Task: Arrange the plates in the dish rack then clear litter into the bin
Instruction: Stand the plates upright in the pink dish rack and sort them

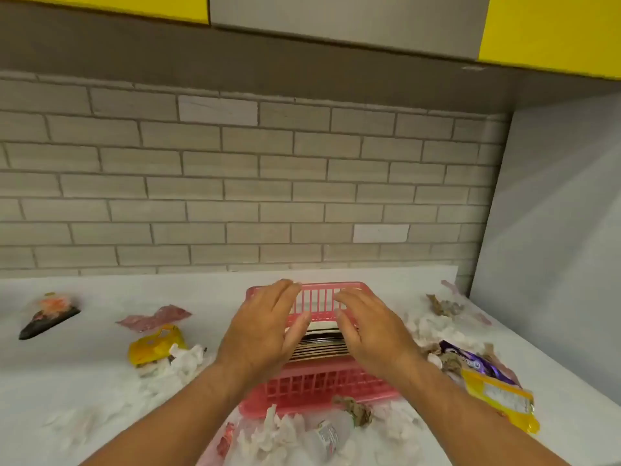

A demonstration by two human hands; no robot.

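Note:
A pink plastic dish rack (316,388) stands on the white counter in front of me. Several plates (321,346) stand on edge inside it, packed close together, showing dark and light rims. My left hand (262,331) hovers over the rack's left side, fingers apart, holding nothing. My right hand (373,327) hovers over the right side, also spread and empty. Both hands flank the plates; whether they touch them is unclear. Litter lies all around the rack.
Left of the rack lie a yellow wrapper (154,344), a pink wrapper (154,317), crumpled tissue (188,359) and a dark packet (47,317). On the right: a purple wrapper (470,359), a yellow pouch (500,398), tissues. A small plastic bottle (329,432) lies in front. No bin in view.

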